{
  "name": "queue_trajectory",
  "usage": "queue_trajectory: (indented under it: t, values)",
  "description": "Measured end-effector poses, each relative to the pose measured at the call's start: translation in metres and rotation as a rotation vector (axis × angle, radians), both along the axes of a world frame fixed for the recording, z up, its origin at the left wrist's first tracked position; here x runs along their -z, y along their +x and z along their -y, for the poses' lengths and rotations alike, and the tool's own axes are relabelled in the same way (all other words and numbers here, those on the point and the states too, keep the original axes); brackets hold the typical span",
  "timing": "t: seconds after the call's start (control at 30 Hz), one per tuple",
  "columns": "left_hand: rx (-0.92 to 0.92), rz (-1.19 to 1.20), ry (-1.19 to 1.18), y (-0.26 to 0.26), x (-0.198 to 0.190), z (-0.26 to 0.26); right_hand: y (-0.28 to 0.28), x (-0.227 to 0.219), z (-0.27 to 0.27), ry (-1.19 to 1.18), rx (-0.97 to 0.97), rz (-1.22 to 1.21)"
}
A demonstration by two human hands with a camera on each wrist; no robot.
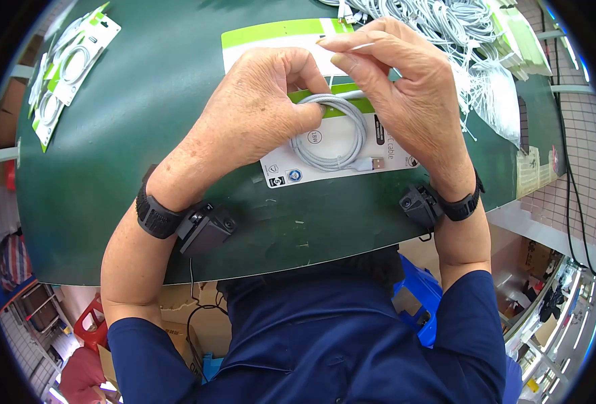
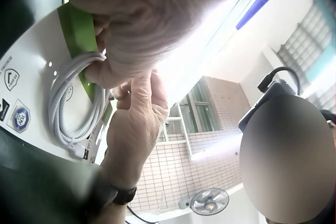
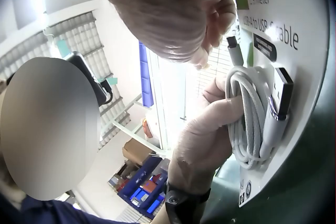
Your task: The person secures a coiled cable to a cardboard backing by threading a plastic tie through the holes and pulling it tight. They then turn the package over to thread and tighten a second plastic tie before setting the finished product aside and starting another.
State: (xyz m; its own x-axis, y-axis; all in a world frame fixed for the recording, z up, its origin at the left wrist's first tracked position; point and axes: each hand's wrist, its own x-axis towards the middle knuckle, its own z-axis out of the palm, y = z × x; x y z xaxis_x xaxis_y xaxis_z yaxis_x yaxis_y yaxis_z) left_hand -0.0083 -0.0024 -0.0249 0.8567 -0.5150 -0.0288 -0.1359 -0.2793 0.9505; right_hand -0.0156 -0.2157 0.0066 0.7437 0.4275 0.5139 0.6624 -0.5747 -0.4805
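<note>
A light grey USB cable (image 1: 359, 137) lies coiled against a white and green printed card (image 1: 275, 161). My left hand (image 1: 251, 101) grips the card and coil near the top, its thumb laid over the cable. The cable's USB-A plug (image 3: 284, 91) sits at the coil's lower edge, and its smaller USB-C plug (image 3: 234, 50) points up in the right wrist view. My right hand (image 1: 409, 74) is raised just above the card, pinching a thin white tie (image 1: 362, 46) between thumb and forefinger. Part of the tie is hidden behind the fingers.
Another green and white card (image 1: 257, 37) lies behind the hands. Carded cables (image 1: 76, 64) are grouped at the far left. A heap of grey cables (image 1: 439, 23), a bunch of thin white ties (image 1: 496, 97) and stacked cards (image 1: 527, 44) occupy the right of the green table (image 1: 143, 74).
</note>
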Motion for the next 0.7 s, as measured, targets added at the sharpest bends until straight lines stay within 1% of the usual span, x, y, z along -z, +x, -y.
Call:
queue_trajectory:
  t: [0.03, 0.13, 0.23, 0.33, 0.43, 0.53, 0.7]
  values:
    - [0.000, 0.005, -0.010, 0.000, 0.000, 0.000, -0.002, -0.003, 0.001, -0.028, 0.001, -0.004]
    - [-0.006, 0.015, 0.007, 0.000, 0.002, -0.001, -0.008, 0.000, 0.003, 0.144, -0.018, -0.213]
    - [0.007, 0.037, -0.035, 0.003, 0.008, -0.002, -0.016, -0.010, 0.003, 0.251, -0.079, -0.501]
    - [-0.009, 0.053, -0.010, 0.004, 0.002, -0.003, -0.014, -0.013, 0.010, 0.190, -0.197, -0.503]
    - [-0.028, 0.047, -0.040, 0.003, -0.002, -0.004, -0.012, -0.020, 0.020, 0.181, -0.261, -0.606]
    - [-0.002, 0.080, -0.079, 0.005, 0.003, -0.003, -0.014, -0.016, 0.020, 0.249, -0.291, -0.603]
    - [-0.026, 0.131, -0.041, 0.004, 0.001, -0.002, -0.021, -0.018, 0.013, 0.267, -0.234, -0.592]
